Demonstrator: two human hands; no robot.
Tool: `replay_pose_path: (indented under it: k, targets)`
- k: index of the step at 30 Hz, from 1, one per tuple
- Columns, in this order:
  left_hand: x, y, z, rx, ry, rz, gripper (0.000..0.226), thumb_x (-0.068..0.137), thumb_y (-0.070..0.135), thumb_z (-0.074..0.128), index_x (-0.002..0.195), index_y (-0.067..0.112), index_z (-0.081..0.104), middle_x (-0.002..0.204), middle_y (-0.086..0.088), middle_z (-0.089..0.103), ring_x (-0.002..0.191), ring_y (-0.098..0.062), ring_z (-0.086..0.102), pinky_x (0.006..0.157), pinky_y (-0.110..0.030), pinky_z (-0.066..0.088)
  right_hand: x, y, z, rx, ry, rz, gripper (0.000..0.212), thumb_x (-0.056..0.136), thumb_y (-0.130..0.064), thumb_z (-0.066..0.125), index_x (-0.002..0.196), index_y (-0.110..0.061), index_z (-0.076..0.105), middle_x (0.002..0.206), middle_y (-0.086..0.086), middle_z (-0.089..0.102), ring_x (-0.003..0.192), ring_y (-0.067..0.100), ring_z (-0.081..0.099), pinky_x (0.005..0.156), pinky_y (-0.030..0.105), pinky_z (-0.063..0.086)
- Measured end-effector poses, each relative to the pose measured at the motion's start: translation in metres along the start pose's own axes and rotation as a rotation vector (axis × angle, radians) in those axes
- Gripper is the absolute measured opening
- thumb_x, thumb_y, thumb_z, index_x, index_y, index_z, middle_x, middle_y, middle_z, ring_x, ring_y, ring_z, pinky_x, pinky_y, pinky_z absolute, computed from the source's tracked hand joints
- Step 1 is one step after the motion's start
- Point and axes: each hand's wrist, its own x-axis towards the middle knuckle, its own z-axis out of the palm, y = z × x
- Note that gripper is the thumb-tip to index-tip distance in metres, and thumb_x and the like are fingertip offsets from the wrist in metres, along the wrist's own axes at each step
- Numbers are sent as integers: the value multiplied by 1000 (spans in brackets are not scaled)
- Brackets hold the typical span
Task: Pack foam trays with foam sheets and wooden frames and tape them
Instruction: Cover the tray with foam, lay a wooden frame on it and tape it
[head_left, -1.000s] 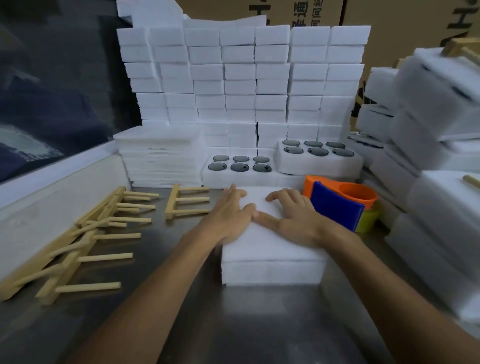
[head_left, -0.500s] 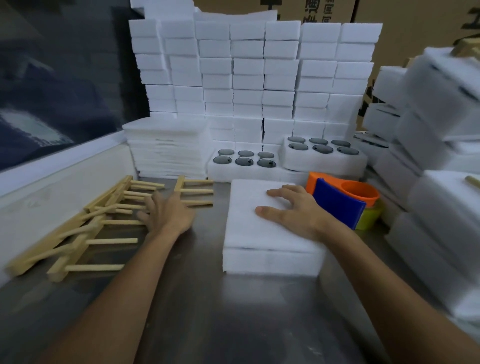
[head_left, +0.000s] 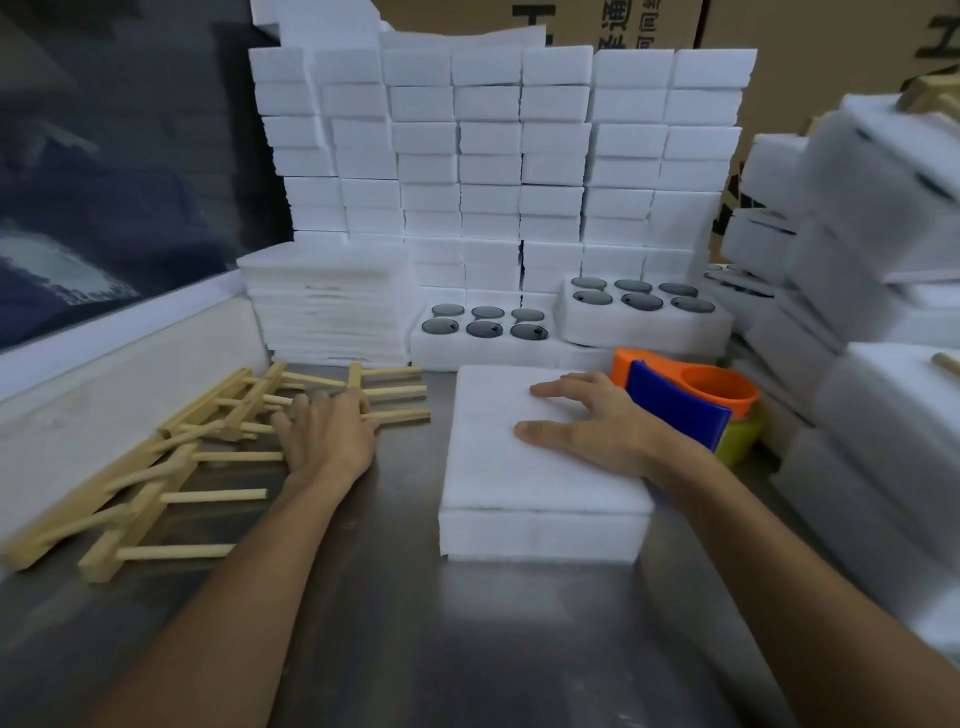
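On the metal table (head_left: 395, 623), a pile of wooden frames (head_left: 156, 467) lies at the left, and the left hand (head_left: 327, 436) reaches onto the frame nearest the middle (head_left: 387, 387), fingers curling over its pegs; whether they grip it I cannot tell. To the right, the right hand (head_left: 597, 421) rests flat, fingers spread and relaxed, on the foam sheet (head_left: 498, 467) covering the foam tray (head_left: 540, 535), with a tape dispenser (head_left: 680, 400) just beside it.

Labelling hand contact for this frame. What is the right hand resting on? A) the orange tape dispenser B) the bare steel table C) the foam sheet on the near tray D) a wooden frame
C: the right hand lies flat, fingers spread, on the foam sheet topping the near tray, beside the tape dispenser but not on it.
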Motion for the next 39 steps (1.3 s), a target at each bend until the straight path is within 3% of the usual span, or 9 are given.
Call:
replay_pose_path:
  k: [4,12,18,22,27,30,33,35,39]
  targets:
    - [2,4,1,95,-47,82,17,99,36,47,101,35,64,113,0,65,111,-27,52,78,-42,21,1,0,0,5,13,2,61,77,-63,73,133,-46,54,150,-11,32,145,15,24,115,37,27]
    - [0,19,-18,-183,244,43,24,99,24,41,112,18,61,104,-14,58,98,-35,56,91,-46,33,4,-2,5,69,129,-18,35,91,-67,51,112,-41,63,148,-3,41,145,20,27,114,37,29]
    - [-8,51,-53,-442,402,344,19,98,19,47,100,10,64,89,-10,50,76,-33,49,82,-44,38,10,-2,2,152,166,36,67,100,-64,31,134,-14,59,140,7,56,134,26,44,113,44,35]
    - [-19,69,-70,-508,404,607,21,92,22,48,94,12,66,82,-3,50,70,-29,49,73,-41,40,12,-2,-2,431,203,91,71,98,-70,22,148,-25,47,143,3,56,135,22,46,116,42,30]
    - [-36,78,-71,-595,250,828,16,87,23,56,83,13,68,72,12,47,63,-16,46,65,-30,37,13,1,-2,546,285,99,51,97,-62,45,134,-29,53,121,-3,66,89,-3,55,70,19,37]
    - [-45,75,-64,-662,172,838,11,76,25,62,72,14,65,56,11,42,53,-7,38,55,-24,32,14,6,-1,560,262,62,44,96,-53,56,133,-29,49,118,-9,62,105,0,56,74,19,38]
    - [-50,73,-58,-755,113,862,10,69,23,63,67,13,65,44,10,31,44,-2,31,51,-21,26,13,11,-4,514,236,29,40,95,-43,61,133,-33,50,105,-17,58,87,-4,49,71,22,37]
    - [-48,73,-55,-876,95,808,8,69,19,63,70,11,64,42,6,27,42,-7,26,50,-22,24,13,13,-6,555,224,22,28,98,-37,57,125,-32,61,114,-13,63,82,-5,51,68,20,37]
    - [-39,74,-43,-995,190,542,8,76,22,57,69,16,59,46,3,39,47,-14,36,51,-29,33,13,16,-8,567,216,30,15,94,-31,59,98,-36,72,119,-13,68,115,9,58,96,33,44]
